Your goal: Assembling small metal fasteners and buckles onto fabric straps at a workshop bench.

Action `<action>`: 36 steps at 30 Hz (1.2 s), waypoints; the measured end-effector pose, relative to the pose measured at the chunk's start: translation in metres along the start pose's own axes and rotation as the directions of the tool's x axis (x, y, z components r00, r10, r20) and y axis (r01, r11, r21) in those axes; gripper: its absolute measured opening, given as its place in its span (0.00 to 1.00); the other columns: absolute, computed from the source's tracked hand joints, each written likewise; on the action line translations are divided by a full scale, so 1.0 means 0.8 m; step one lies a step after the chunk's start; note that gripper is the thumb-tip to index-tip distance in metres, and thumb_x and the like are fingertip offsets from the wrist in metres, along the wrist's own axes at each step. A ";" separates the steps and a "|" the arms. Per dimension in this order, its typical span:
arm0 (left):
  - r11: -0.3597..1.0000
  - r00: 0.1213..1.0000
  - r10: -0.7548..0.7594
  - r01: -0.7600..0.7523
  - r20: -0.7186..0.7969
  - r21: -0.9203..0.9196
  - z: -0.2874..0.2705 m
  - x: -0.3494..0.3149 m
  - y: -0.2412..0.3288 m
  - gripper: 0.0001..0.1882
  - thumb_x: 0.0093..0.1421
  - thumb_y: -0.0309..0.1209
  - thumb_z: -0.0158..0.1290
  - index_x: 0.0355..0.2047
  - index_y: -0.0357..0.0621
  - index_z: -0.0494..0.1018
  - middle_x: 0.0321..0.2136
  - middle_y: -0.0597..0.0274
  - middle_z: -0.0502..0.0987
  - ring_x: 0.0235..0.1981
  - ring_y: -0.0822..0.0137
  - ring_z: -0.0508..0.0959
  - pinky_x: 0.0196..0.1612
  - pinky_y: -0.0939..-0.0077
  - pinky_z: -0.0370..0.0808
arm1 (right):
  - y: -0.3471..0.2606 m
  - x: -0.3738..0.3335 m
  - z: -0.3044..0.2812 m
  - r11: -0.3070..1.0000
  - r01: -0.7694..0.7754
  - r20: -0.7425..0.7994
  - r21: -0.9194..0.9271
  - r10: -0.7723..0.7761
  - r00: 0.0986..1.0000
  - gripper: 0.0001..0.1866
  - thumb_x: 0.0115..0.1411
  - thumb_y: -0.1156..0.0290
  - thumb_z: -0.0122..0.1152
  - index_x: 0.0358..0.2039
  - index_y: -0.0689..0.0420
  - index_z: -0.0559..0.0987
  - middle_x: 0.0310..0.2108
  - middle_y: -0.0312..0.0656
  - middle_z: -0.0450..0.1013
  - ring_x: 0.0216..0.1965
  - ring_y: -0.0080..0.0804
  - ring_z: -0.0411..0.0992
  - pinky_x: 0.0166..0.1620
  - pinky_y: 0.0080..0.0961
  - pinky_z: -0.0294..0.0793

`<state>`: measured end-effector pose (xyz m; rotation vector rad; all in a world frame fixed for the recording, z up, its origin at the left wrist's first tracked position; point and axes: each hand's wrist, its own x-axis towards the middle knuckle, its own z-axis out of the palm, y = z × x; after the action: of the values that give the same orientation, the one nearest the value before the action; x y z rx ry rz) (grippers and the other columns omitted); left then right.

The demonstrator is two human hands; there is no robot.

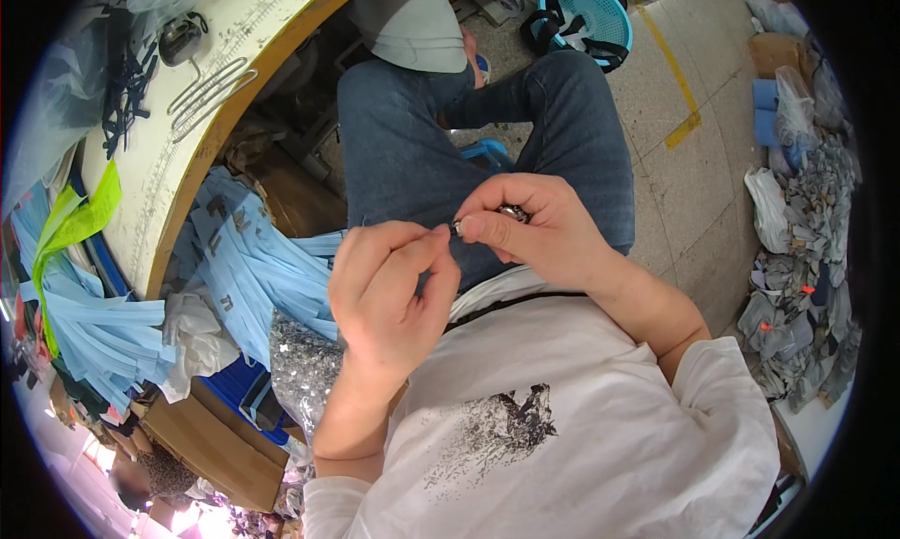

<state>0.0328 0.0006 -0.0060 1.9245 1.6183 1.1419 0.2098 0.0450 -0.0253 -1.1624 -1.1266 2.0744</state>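
Observation:
Above my lap, my right hand (539, 228) is closed around a small shiny metal part (513, 213) that looks like a sewing-machine bobbin case, mostly covered by the fingers. A second small metal piece (457, 228) shows at the tips of its thumb and forefinger; whether the two are joined I cannot tell. My left hand (386, 281) pinches thumb and forefinger together right beside that piece. Whatever lies in this pinch, perhaps a thread, is too small to make out.
At left curves a worn white table (155, 187) bearing a bent wire rack (211, 94). Light-blue fabric strips (258, 262) hang beside it, near a cardboard box (220, 445). A turquoise basket (600, 14) stands ahead on the floor; grey fabric scraps (802, 258) are heaped at right.

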 end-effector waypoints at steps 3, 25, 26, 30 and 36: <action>1.000 1.000 -0.028 0.028 0.001 -0.002 0.002 -0.002 0.000 0.13 0.37 0.14 0.60 0.26 0.37 0.77 0.25 0.59 0.75 0.23 0.61 0.74 0.25 0.73 0.68 | -0.001 0.000 0.001 1.000 0.002 -0.001 -0.015 -0.002 1.000 0.08 0.60 0.68 0.63 0.35 0.60 0.80 0.22 0.27 0.71 0.22 0.10 0.63 0.25 0.11 0.63; 0.986 0.990 -0.111 0.120 0.082 -0.117 0.009 -0.004 -0.009 0.12 0.45 0.16 0.62 0.33 0.35 0.78 0.24 0.61 0.75 0.21 0.74 0.70 0.24 0.83 0.67 | 0.014 0.004 0.001 0.978 0.162 0.042 -0.132 -0.158 0.987 0.09 0.66 0.71 0.53 0.38 0.62 0.78 0.28 0.32 0.71 0.24 0.13 0.63 0.26 0.12 0.62; 0.986 0.990 -0.110 0.119 0.082 -0.117 0.009 -0.004 -0.007 0.12 0.45 0.16 0.62 0.33 0.35 0.78 0.24 0.61 0.75 0.21 0.74 0.70 0.24 0.83 0.67 | 0.015 0.005 0.001 0.978 0.163 0.041 -0.132 -0.159 0.986 0.09 0.66 0.71 0.53 0.38 0.62 0.78 0.28 0.32 0.71 0.24 0.13 0.63 0.26 0.12 0.62; 0.978 0.981 -0.179 0.185 0.073 -0.093 0.010 -0.005 -0.004 0.12 0.43 0.17 0.63 0.31 0.37 0.78 0.25 0.57 0.77 0.24 0.63 0.76 0.27 0.76 0.72 | 0.017 0.006 0.000 0.923 0.261 0.059 -0.282 -0.255 0.965 0.09 0.66 0.71 0.53 0.38 0.63 0.78 0.29 0.35 0.72 0.29 0.17 0.68 0.30 0.15 0.67; 0.994 0.995 -0.096 0.097 0.013 -0.052 0.013 -0.009 -0.012 0.12 0.44 0.17 0.62 0.31 0.36 0.78 0.25 0.60 0.77 0.20 0.74 0.70 0.23 0.84 0.66 | 0.008 0.006 -0.001 0.891 0.307 0.052 -0.335 -0.308 0.950 0.06 0.62 0.72 0.58 0.35 0.62 0.79 0.28 0.36 0.75 0.30 0.22 0.72 0.33 0.19 0.69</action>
<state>0.0350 -0.0014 -0.0216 1.7966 1.6406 1.1218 0.2080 0.0457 -0.0328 -1.0512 -1.6022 1.6779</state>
